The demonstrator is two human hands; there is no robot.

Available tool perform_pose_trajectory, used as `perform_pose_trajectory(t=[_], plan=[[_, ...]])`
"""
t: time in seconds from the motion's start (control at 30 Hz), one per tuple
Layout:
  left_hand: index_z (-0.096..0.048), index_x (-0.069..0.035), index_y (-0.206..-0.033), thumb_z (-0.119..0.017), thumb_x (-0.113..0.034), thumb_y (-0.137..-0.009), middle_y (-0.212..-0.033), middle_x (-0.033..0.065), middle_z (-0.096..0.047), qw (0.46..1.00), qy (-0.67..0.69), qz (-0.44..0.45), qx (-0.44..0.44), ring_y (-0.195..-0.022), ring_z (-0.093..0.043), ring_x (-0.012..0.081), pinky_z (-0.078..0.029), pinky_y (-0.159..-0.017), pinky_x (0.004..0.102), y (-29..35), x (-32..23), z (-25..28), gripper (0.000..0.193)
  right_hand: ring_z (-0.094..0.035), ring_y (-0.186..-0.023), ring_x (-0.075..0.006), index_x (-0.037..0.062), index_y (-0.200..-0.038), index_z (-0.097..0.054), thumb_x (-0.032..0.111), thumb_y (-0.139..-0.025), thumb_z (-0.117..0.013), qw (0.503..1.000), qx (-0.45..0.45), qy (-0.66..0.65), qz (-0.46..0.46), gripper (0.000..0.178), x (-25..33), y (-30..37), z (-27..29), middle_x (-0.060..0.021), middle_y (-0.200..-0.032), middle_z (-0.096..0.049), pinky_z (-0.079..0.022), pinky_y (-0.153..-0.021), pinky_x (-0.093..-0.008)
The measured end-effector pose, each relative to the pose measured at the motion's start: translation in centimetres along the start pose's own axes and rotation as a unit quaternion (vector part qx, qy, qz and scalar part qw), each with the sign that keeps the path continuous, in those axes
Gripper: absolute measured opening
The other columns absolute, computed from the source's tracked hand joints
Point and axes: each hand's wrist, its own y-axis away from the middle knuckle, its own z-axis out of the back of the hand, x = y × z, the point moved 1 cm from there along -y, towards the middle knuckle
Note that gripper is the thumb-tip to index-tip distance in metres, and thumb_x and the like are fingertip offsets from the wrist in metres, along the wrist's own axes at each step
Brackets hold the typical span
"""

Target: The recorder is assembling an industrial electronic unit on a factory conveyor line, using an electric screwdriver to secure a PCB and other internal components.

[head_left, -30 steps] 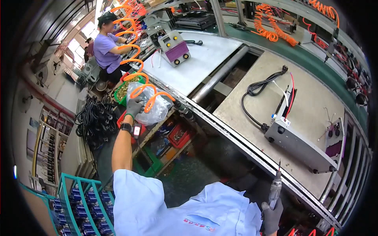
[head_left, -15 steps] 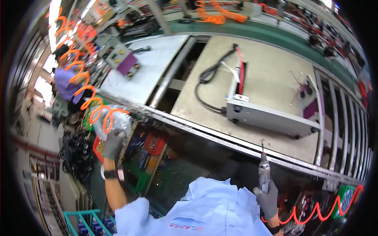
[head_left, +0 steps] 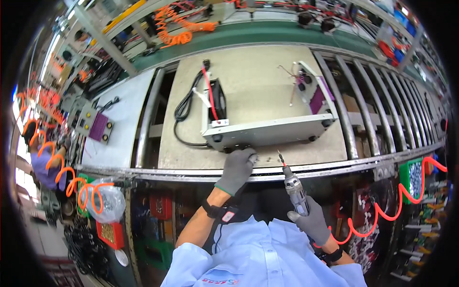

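Note:
My right hand [head_left: 311,225], in a grey glove, grips an air screwdriver [head_left: 296,192] whose red-collared bit points up toward the bench's front edge. Close to the near side of a grey metal chassis [head_left: 272,134] is my gloved left hand [head_left: 236,170], fingers drawn together at the tips; what they pinch is too small to make out. The chassis lies on a beige board [head_left: 191,160], with its long panel toward me. At its left end are a black fan-like part [head_left: 217,99], a red wire and a coiled black power cable [head_left: 182,109]. A purple-marked panel [head_left: 316,101] stands at the right end.
Metal rollers [head_left: 377,105] continue to the right. On a white board at left sits another purple-fronted unit [head_left: 95,125]. Below the bench are a red bin of small fasteners [head_left: 110,233] and a clear plastic bag [head_left: 106,201]. A red coiled hose [head_left: 363,234] trails right. A person [head_left: 45,162] works far left.
My left hand has moved from the bins and plastic bag at left to the near side of the chassis. The screwdriver in my right hand now tilts leftward, and the view has turned right.

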Motion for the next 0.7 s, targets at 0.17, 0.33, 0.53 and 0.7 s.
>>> perform_pose_trajectory(t=[0.17,0.33,0.53,0.7], plan=[[-0.074,-0.006,-0.103,-0.068,-0.014,-0.092,-0.079,0.0180,-0.066,0.990,-0.100,-0.031,-0.094,-0.069,-0.066,0.0324,-0.051,-0.064,0.0420,0.2,-0.8,0.9,0.015,-0.054,-0.076,-0.0119,0.0024,-0.108,-0.061,0.027,-0.077,-0.080,0.999,-0.046,-0.011,-0.016,0.045,-0.5,0.2,0.8,-0.0055,-0.085,-0.061,-0.048,-0.070,-0.0323],[-0.070,0.001,-0.103,-0.064,-0.006,-0.095,-0.081,0.0059,-0.066,0.975,0.162,0.144,-0.051,-0.067,-0.068,0.0102,-0.050,-0.055,0.0250,0.0,-4.5,4.5,0.012,-0.054,-0.071,-0.0120,0.0023,-0.108,-0.060,0.028,-0.078,-0.080,0.998,-0.052,-0.031,-0.012,0.044,0.2,0.1,1.1,-0.0040,-0.083,-0.059,-0.048,-0.064,-0.0319],[-0.057,0.003,-0.098,-0.057,0.000,-0.093,-0.108,0.0211,-0.070,0.955,0.286,0.073,-0.032,-0.069,-0.070,0.0141,-0.054,-0.050,0.0223,-4.0,-10.4,8.6,0.006,-0.052,-0.059,-0.0078,0.0044,-0.107,-0.058,0.025,-0.081,-0.078,0.994,-0.013,-0.096,-0.047,0.039,4.2,-0.3,0.4,-0.0021,-0.079,-0.056,-0.045,-0.051,-0.0266],[-0.060,0.001,-0.100,-0.061,-0.012,-0.093,-0.088,0.0086,-0.071,0.973,0.205,0.067,0.081,-0.061,-0.062,0.0083,-0.047,-0.049,0.0217,-10.9,-12.4,8.7,0.014,-0.054,-0.058,-0.0074,0.0032,-0.107,-0.057,0.026,-0.082,-0.078,0.993,-0.029,-0.117,-0.018,0.040,4.5,-0.8,0.4,-0.0018,-0.077,-0.056,-0.045,-0.048,-0.0258]])
